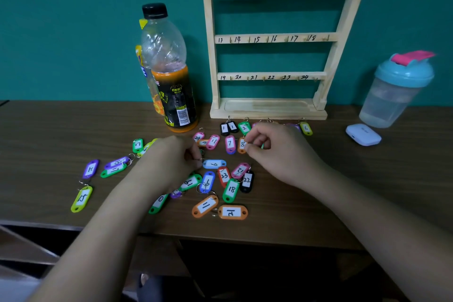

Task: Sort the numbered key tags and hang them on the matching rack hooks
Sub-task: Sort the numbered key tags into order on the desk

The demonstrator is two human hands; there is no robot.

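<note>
Blue tag [214, 164] is pinched at its ring by the left hand [175, 157].

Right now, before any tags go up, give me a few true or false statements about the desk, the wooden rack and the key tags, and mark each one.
1. Every hook in view on the wooden ladder-shaped rack is bare. True.
2. The clear plastic bottle of orange drink with a black cap stands right of the rack. False: it stands left of it.
3. The green plastic tag marked 18 hangs on its hook. False: it lies on the brown wooden table.
4. The translucent shaker cup has a blue lid with a pink flap. True.
5. The small white rounded case lies on the table beside the shaker cup. True.
</note>
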